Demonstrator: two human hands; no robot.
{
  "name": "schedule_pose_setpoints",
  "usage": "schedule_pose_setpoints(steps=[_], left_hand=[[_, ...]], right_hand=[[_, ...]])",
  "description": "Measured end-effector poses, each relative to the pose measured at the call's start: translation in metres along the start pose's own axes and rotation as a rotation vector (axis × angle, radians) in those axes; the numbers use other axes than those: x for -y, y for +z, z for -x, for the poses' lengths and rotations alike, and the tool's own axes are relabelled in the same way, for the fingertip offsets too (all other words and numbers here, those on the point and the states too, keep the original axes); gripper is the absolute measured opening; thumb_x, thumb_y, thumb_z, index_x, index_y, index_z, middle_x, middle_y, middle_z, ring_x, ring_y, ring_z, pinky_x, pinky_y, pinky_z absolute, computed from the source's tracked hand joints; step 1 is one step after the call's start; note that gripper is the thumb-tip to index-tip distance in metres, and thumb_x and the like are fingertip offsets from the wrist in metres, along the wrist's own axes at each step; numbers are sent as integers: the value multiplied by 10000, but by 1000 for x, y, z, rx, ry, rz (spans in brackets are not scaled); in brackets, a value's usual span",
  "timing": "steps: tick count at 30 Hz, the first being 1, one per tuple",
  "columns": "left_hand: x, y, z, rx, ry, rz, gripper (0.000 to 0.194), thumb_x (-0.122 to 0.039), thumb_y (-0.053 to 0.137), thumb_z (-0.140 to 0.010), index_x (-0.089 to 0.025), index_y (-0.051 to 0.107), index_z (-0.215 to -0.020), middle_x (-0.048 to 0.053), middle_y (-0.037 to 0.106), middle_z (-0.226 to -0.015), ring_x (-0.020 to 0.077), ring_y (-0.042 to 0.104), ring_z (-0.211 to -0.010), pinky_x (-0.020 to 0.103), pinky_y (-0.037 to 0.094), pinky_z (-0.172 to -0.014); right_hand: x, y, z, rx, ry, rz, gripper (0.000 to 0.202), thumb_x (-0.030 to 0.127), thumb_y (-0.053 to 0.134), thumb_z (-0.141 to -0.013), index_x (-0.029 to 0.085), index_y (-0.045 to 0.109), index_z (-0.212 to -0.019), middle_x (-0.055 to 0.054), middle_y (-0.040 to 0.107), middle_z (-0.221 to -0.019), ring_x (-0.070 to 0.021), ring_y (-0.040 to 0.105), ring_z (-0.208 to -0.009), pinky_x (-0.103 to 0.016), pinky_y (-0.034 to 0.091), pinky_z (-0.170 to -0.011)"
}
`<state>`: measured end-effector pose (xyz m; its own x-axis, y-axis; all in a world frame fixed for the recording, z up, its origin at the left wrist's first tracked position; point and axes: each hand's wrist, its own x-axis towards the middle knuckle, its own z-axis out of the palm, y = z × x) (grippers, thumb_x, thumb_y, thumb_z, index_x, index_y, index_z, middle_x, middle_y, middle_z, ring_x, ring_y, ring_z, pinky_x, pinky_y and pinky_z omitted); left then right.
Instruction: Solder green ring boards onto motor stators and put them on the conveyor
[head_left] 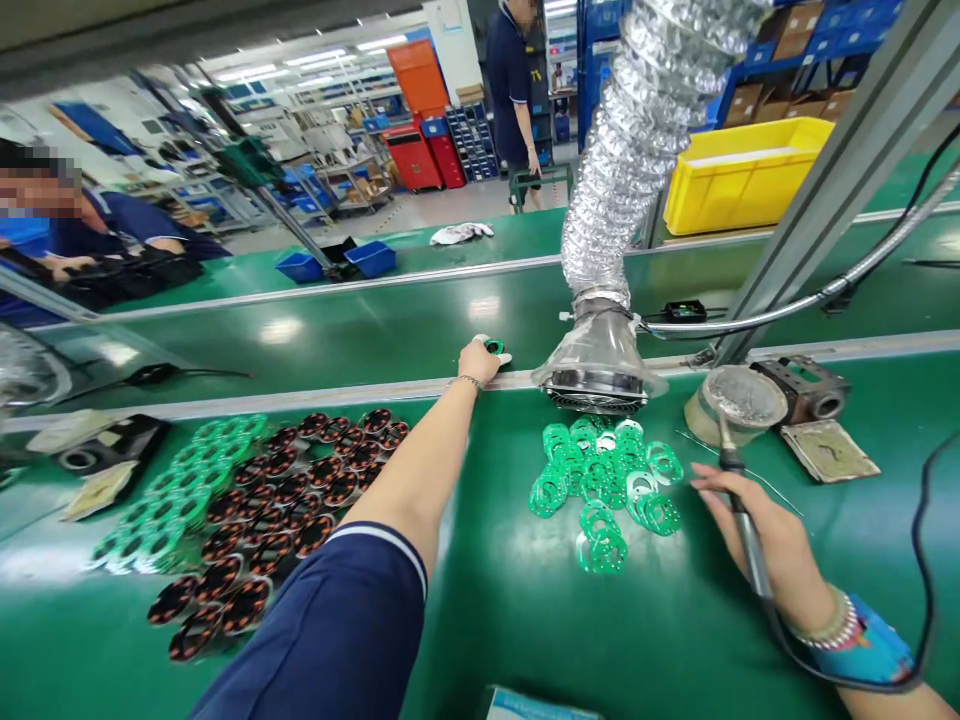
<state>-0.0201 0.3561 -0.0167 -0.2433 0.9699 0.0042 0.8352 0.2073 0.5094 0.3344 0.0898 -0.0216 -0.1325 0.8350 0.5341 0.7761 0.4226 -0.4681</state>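
My left hand point(484, 361) reaches over the ledge behind the bench, its fingers around a small round part with a green face point(494, 346). On the right, my right hand point(765, 530) holds a soldering iron point(748, 540), whose tip end is at a round tin point(736, 400). Loose green ring-shaped boards point(600, 475) lie between my arms, below the fume hood point(600, 360). Left of my left arm stand rows of black and copper coil parts point(262, 520), beside stacked green boards point(180, 485).
A silver duct point(637, 130) hangs down to the hood. A metal post point(817, 180), a cable and an iron stand point(806, 390) are at the right. Beyond the ledge point(360, 382) are blue bins point(371, 259), a yellow crate point(742, 180) and two people.
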Motion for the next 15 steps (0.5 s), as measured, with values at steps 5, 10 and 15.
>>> schedule_pose_setpoints(steps=[5,10,15], left_hand=[[7,1,0,31,-14,-33,730,-427,706,-664,-76,445,-1248,230,557,-1205,336,521,-1131,402,403,-935],[6,-22,39,-33,164,-90,881,-402,694,-675,-77,263,-1371,221,414,-1344,322,455,-1202,376,374,-993],[34,-48,125,-16,586,-321,666,-329,614,-752,-122,359,-1331,165,395,-1372,304,386,-1254,400,320,-1050]], right_hand=[[12,6,-1,7,-87,-56,269,168,552,-831,175,507,-1096,-119,642,-1135,-215,644,-1004,-354,547,-869],[34,13,12,90,-184,-160,303,135,536,-831,192,474,-1122,-127,606,-1186,-217,593,-1095,-373,524,-906],[56,31,20,392,-323,-224,298,172,539,-836,190,467,-1124,-154,521,-1264,-240,489,-1208,-403,484,-942]])
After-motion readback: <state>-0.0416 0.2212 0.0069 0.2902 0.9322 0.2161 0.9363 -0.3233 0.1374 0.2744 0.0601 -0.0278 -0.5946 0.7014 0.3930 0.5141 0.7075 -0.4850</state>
